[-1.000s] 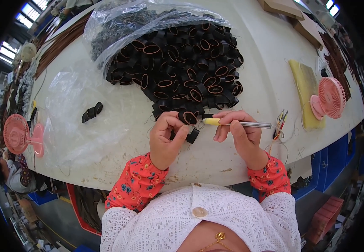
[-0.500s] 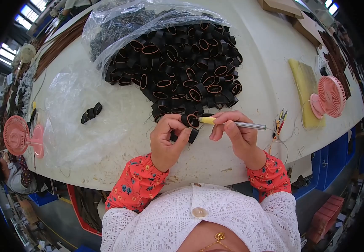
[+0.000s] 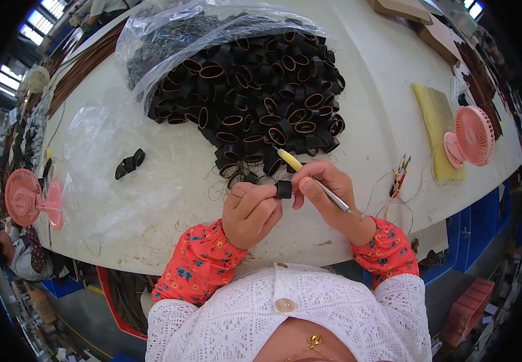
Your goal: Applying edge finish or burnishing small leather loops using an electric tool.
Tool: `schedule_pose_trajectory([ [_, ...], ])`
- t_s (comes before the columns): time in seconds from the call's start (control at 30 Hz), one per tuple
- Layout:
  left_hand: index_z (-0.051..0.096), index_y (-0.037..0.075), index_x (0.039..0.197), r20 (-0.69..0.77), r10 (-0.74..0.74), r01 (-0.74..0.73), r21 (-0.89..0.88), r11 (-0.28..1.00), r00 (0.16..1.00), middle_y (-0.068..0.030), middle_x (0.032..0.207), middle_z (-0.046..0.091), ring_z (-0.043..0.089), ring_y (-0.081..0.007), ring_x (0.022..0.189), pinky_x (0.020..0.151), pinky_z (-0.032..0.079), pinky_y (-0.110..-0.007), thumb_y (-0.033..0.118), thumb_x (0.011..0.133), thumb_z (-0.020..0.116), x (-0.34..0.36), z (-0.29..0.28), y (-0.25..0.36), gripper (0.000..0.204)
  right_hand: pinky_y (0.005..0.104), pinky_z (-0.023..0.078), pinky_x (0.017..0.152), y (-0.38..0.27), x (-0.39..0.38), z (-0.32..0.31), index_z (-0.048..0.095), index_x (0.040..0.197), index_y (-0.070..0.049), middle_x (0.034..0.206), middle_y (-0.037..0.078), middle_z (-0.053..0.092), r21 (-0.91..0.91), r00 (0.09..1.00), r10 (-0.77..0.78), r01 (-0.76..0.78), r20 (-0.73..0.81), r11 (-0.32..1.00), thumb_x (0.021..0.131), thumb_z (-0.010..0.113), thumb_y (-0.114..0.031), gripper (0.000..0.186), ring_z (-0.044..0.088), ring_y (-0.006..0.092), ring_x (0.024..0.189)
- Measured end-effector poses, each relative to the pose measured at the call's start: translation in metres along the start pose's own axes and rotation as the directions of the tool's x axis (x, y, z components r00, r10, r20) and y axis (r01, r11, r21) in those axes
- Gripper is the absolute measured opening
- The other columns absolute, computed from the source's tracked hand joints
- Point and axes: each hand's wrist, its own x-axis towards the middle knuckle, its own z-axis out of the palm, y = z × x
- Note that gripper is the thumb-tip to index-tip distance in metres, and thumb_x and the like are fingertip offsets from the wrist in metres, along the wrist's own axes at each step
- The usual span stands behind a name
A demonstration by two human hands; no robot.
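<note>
My left hand [image 3: 252, 210] is closed, with its fingertips on a small black loop [image 3: 284, 189] that has a flat, leathery look. The fingers of my right hand [image 3: 328, 192] come up against that loop's right side. Gripped in the same right hand is a pen-shaped tool [image 3: 290, 160], yellow at the front and silver at the back, its tip pointing up and left toward the pile. Just beyond my hands lies a big heap of black loops [image 3: 243, 102] with tan edges, loose threads trailing from several of them. Part of my left palm is hidden.
A clear plastic bag [image 3: 170, 36] covers the heap's far side. More plastic sheeting [image 3: 110, 181] lies left, with a few black loops [image 3: 130, 164] on it. Pink fans [image 3: 475, 136] stand at both sides. A yellow pad [image 3: 439, 130] and thread snips [image 3: 400, 176] lie right.
The loop in my left hand has come lower and sits between both hands. My right hand has swung the tool's tip up, away from the loop.
</note>
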Motion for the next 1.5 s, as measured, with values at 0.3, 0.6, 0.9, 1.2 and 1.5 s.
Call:
schedule_pose_trajectory([
  [0.3, 0.059, 0.007, 0.096, -0.012, -0.254, 0.251, -0.11, 0.962, 0.967, -0.0072, 0.094, 0.053, 0.053, -0.0164, 0.071, 0.066, 0.045, -0.026, -0.007, 0.07, 0.064, 0.0, 0.003, -0.004, 0.03, 0.0193, 0.048, 0.059, 0.001, 0.002, 0.0, 0.054, 0.098, -0.006, 0.081, 0.001, 0.058, -0.086, 0.998, -0.006, 0.0, -0.066, 0.996, 0.087, 0.062, -0.003, 0.014, 0.058, 0.0056, 0.068],
  [0.6, 0.061, 0.007, 0.097, 0.21, -0.482, 0.516, -0.513, 0.686, 0.85, -0.004, 0.094, 0.051, 0.047, -0.0099, 0.07, 0.061, 0.04, -0.022, 0.004, 0.076, 0.069, -0.005, 0.0, -0.002, 0.022, 0.0208, 0.048, 0.062, 0.009, 0.001, -0.003, 0.054, 0.098, -0.006, 0.087, 0.003, 0.058, -0.256, 0.977, -0.213, 0.213, 0.028, 0.943, 0.088, 0.059, -0.001, 0.013, 0.059, 0.0079, 0.07],
  [0.9, 0.061, 0.005, 0.084, 0.398, -0.538, 0.658, -0.579, 0.481, 0.744, -0.0054, 0.1, 0.054, 0.049, -0.0088, 0.075, 0.066, 0.041, -0.022, 0.004, 0.077, 0.071, -0.006, -0.002, -0.004, 0.012, 0.0212, 0.049, 0.064, 0.005, -0.002, -0.003, 0.053, 0.101, -0.006, 0.093, 0.003, 0.057, -0.044, 0.997, -0.063, 0.065, 0.033, 0.997, 0.09, 0.057, -0.003, 0.013, 0.058, 0.0079, 0.072],
  [1.2, 0.056, 0.002, 0.088, 0.471, -0.493, 0.607, -0.779, 0.157, 0.732, -0.0086, 0.113, 0.052, 0.052, -0.0096, 0.09, 0.077, 0.044, -0.024, -0.002, 0.083, 0.063, -0.003, -0.001, -0.002, 0.01, 0.0221, 0.05, 0.07, 0.001, 0.002, -0.002, 0.051, 0.105, -0.005, 0.093, 0.004, 0.059, 0.179, 0.998, 0.033, -0.04, 0.045, 0.983, 0.092, 0.055, -0.006, 0.013, 0.059, 0.0087, 0.077],
  [1.5, 0.055, 0.002, 0.086, 0.308, -0.578, 0.598, -0.686, 0.414, 0.755, -0.0047, 0.101, 0.053, 0.048, -0.0059, 0.074, 0.068, 0.042, -0.02, -0.004, 0.08, 0.064, -0.005, 0.0, -0.005, 0.012, 0.0249, 0.048, 0.081, 0.0, 0.007, -0.002, 0.049, 0.117, -0.002, 0.106, 0.01, 0.062, -0.191, 0.99, -0.132, 0.12, -0.048, 0.974, 0.096, 0.049, -0.016, 0.025, 0.061, 0.0135, 0.09],
])
